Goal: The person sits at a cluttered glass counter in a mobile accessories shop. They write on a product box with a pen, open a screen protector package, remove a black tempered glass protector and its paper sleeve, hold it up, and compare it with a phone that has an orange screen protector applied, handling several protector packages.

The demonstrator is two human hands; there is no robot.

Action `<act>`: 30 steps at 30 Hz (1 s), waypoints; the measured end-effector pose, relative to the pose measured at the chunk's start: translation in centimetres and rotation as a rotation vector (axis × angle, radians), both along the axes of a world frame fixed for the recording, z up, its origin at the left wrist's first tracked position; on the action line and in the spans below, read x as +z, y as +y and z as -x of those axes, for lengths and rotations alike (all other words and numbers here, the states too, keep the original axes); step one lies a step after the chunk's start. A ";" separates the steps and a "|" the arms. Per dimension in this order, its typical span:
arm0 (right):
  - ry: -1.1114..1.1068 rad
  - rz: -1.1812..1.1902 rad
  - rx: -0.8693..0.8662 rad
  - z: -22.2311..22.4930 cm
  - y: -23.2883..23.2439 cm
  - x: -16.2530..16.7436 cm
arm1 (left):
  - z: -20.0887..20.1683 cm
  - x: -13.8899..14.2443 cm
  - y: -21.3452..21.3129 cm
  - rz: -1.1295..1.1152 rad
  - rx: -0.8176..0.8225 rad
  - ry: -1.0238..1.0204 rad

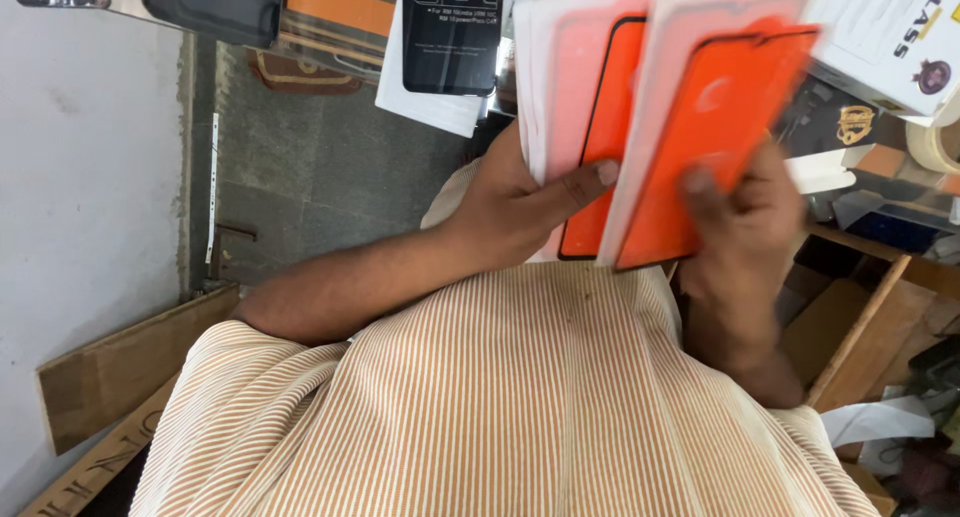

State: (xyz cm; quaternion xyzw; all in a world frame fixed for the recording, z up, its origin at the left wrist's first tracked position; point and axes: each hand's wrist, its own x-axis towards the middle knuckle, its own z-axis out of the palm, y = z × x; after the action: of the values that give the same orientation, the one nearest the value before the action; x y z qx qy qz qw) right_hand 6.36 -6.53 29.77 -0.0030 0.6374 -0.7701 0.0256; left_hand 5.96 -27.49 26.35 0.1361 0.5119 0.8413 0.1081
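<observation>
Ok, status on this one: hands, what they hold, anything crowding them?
Left hand grips stack of orange, black-framed flat sleeves. Right hand pulls front orange sleeve aside, blurred. White printed boxes close behind; nothing blocking.

stack: orange black-edged screen-protector sleeves (590, 127), fanned, upright, above striped shirt (520, 397)
front sleeve (715, 137): orange, tilted, blurred, overlapping stack's right side
backing: pale pink

Illumination is bright, even and diffuse, with no hard shadows. The pale wall (80, 177) at the left of the frame approaches overexposure. Motion blur softens the right hand (745, 227) and the orange sheet (715, 127) at upper right. The striped shirt (520, 407) at lower centre remains sharp.
</observation>
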 end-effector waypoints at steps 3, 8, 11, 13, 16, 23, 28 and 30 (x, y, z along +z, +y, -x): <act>-0.053 0.060 0.019 -0.1 -0.1 -0.8 | 0.0 0.6 0.1 -0.023 -0.005 -0.101; 0.081 0.191 -0.086 0.7 0.8 -0.6 | 0.4 1.5 -0.8 -0.273 -0.019 -0.428; 0.079 0.165 -0.068 0.8 0.9 -0.2 | 0.4 1.7 -0.8 -0.061 0.019 -0.104; 0.045 0.035 -0.026 0.5 0.5 -0.2 | 0.3 1.6 -0.5 0.087 0.043 -0.043; -0.047 -0.033 0.044 0.1 -0.4 -0.4 | 0.2 1.5 -0.1 0.082 0.064 -0.003; 0.053 0.250 -0.127 0.7 1.5 -1.2 | 0.3 0.3 -0.4 -0.053 0.101 -0.152; 0.065 -0.012 -0.063 0.5 1.0 -1.4 | 0.1 -0.7 -0.1 -0.040 0.025 -0.182; 0.140 -0.502 0.182 0.0 0.0 -1.0 | -0.1 -0.6 0.1 -0.015 -0.049 -0.190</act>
State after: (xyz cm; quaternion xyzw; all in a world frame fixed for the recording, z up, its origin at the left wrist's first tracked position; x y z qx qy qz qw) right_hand 6.41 -6.49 28.79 -0.1068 0.8055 -0.5806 0.0505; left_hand 6.02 -27.39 25.76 0.0691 0.4895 0.8513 0.1758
